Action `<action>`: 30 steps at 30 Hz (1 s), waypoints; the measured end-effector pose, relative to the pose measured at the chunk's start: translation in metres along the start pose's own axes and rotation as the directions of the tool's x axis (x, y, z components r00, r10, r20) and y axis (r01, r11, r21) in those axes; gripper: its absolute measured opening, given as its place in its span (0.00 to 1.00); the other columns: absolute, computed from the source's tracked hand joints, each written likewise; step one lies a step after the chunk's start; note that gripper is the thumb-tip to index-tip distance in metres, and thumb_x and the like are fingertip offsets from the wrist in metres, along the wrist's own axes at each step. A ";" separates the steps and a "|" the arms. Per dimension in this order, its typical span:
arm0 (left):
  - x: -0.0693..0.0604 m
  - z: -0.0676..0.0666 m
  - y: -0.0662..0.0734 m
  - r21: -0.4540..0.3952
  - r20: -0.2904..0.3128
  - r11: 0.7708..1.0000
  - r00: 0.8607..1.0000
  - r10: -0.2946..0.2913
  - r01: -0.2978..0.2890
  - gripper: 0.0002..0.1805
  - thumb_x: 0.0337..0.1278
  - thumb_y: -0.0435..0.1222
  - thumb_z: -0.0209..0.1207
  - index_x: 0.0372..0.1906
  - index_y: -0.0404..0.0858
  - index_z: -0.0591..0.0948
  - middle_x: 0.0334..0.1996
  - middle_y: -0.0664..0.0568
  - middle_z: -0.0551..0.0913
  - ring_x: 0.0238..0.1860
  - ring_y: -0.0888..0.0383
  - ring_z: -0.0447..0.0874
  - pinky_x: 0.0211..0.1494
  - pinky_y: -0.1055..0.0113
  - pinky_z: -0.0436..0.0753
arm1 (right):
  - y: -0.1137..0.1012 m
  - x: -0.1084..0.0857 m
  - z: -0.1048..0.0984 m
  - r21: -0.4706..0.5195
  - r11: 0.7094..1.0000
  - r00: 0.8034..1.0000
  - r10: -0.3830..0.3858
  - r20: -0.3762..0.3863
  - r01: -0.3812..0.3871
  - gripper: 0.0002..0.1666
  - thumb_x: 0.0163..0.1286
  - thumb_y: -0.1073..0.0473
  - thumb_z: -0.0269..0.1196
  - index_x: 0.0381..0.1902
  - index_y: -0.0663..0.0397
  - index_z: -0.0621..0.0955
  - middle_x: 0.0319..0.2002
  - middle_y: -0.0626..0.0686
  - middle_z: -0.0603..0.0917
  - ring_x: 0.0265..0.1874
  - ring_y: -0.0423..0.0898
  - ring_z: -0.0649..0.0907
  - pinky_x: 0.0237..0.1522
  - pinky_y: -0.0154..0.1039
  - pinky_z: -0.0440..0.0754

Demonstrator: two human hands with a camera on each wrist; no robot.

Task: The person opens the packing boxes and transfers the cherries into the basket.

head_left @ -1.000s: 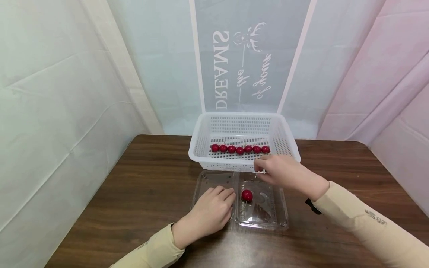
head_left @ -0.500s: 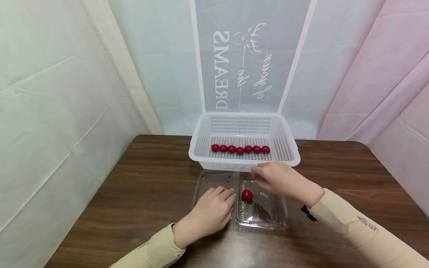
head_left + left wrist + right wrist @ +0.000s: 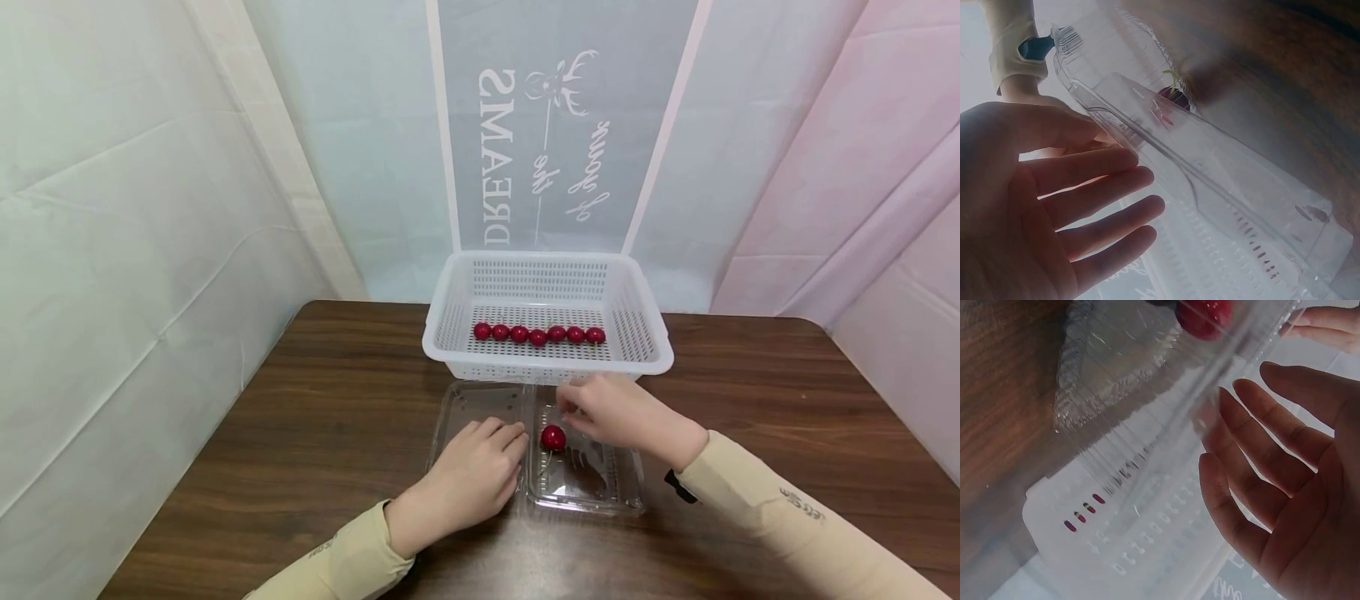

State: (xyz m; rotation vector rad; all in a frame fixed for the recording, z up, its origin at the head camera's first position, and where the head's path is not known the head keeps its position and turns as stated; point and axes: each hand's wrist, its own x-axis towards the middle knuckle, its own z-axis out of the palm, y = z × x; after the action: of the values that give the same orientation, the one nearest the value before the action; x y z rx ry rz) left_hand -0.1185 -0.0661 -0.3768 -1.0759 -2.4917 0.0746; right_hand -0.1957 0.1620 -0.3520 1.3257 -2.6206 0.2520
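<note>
A hinged clear plastic box [image 3: 585, 500] lies open on the table, with one red cherry [image 3: 553, 437] and its stem in the right half. My left hand [image 3: 476, 471] rests at the fold between the halves; in the left wrist view its fingers [image 3: 1104, 200] are extended beside the clear plastic. Over the far part of the right half is my right hand [image 3: 611, 408], just behind and to the right of the cherry. Its fingers [image 3: 1285, 450] are loosely bent in the right wrist view, with nothing seen between them. Whether its fingertips touch the plastic is unclear.
Behind the box stands a white perforated basket [image 3: 633, 367], holding a row of several red cherries [image 3: 519, 334]. The brown wooden table [image 3: 322, 433] extends to both sides. A printed curtain [image 3: 555, 125] hangs behind it.
My right hand has moved from the basket's front rim toward me and slightly left, over the clear box. The left hand and the cherries have stayed put.
</note>
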 end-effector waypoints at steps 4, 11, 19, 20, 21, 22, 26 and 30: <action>-0.001 0.000 0.000 0.001 0.002 1.000 1.000 -0.002 0.002 0.16 0.57 0.41 0.55 0.47 0.40 0.82 0.48 0.52 0.83 0.46 0.57 0.78 0.41 0.65 0.77 | -0.003 0.001 0.003 0.023 0.999 0.998 0.032 0.056 -0.033 0.05 0.56 0.58 0.68 0.27 0.45 0.81 0.25 0.41 0.81 0.18 0.31 0.72 0.22 0.28 0.71; -0.001 0.000 -0.001 0.008 -0.002 1.000 1.000 0.000 0.000 0.15 0.57 0.42 0.55 0.46 0.40 0.82 0.48 0.52 0.83 0.45 0.57 0.78 0.41 0.66 0.76 | -0.006 0.004 0.008 0.052 0.997 0.993 0.058 0.103 -0.064 0.05 0.58 0.55 0.68 0.28 0.45 0.81 0.25 0.42 0.81 0.20 0.33 0.76 0.23 0.30 0.74; -0.001 0.000 -0.001 0.014 0.003 1.000 1.000 0.000 0.000 0.16 0.56 0.42 0.55 0.47 0.40 0.82 0.49 0.53 0.83 0.46 0.57 0.78 0.41 0.66 0.76 | -0.006 0.008 0.015 0.058 0.994 0.981 0.082 0.174 -0.094 0.09 0.56 0.50 0.69 0.29 0.46 0.81 0.25 0.43 0.81 0.22 0.35 0.77 0.24 0.33 0.75; -0.001 0.000 -0.001 0.014 0.003 1.000 1.000 0.000 0.000 0.16 0.56 0.42 0.55 0.47 0.40 0.82 0.49 0.53 0.83 0.46 0.57 0.78 0.41 0.66 0.76 | -0.006 0.008 0.015 0.055 0.994 0.980 0.083 0.181 -0.094 0.10 0.55 0.49 0.69 0.29 0.46 0.81 0.25 0.42 0.81 0.22 0.35 0.77 0.23 0.33 0.74; -0.001 0.000 -0.001 0.015 0.003 1.000 1.000 0.000 0.000 0.16 0.56 0.42 0.55 0.47 0.40 0.82 0.49 0.53 0.83 0.46 0.57 0.78 0.41 0.66 0.76 | -0.006 0.008 0.016 0.051 0.994 0.979 0.083 0.186 -0.094 0.11 0.55 0.48 0.69 0.29 0.46 0.81 0.24 0.42 0.80 0.21 0.35 0.76 0.22 0.33 0.73; -0.001 0.000 -0.001 0.015 0.002 1.000 1.000 0.000 0.000 0.16 0.56 0.42 0.55 0.47 0.40 0.82 0.49 0.53 0.83 0.46 0.57 0.78 0.41 0.66 0.76 | -0.006 0.008 0.016 0.048 0.995 0.978 0.081 0.191 -0.092 0.12 0.54 0.47 0.70 0.29 0.46 0.80 0.24 0.42 0.80 0.21 0.35 0.76 0.22 0.33 0.73; 0.000 0.001 0.000 0.016 -0.005 1.000 1.000 0.000 0.000 0.16 0.56 0.41 0.55 0.47 0.40 0.82 0.48 0.53 0.83 0.45 0.57 0.78 0.41 0.66 0.76 | -0.007 0.008 0.018 0.050 0.996 0.980 0.057 0.193 -0.068 0.14 0.52 0.46 0.71 0.29 0.46 0.80 0.24 0.41 0.80 0.20 0.35 0.75 0.22 0.33 0.72; 0.000 0.002 0.000 0.013 -0.006 1.000 1.000 -0.002 0.002 0.16 0.56 0.41 0.55 0.47 0.40 0.82 0.48 0.52 0.83 0.45 0.57 0.78 0.41 0.66 0.76 | -0.008 0.008 0.018 0.063 0.997 0.981 0.032 0.193 -0.045 0.14 0.51 0.48 0.72 0.30 0.47 0.81 0.25 0.42 0.82 0.22 0.35 0.77 0.24 0.34 0.74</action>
State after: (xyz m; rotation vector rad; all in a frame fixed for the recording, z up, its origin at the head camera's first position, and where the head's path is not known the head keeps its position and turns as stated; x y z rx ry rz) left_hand -0.1195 -0.0659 -0.3782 -1.0667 -2.4830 0.0868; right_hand -0.1960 0.1470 -0.3667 1.3860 -2.8228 0.2301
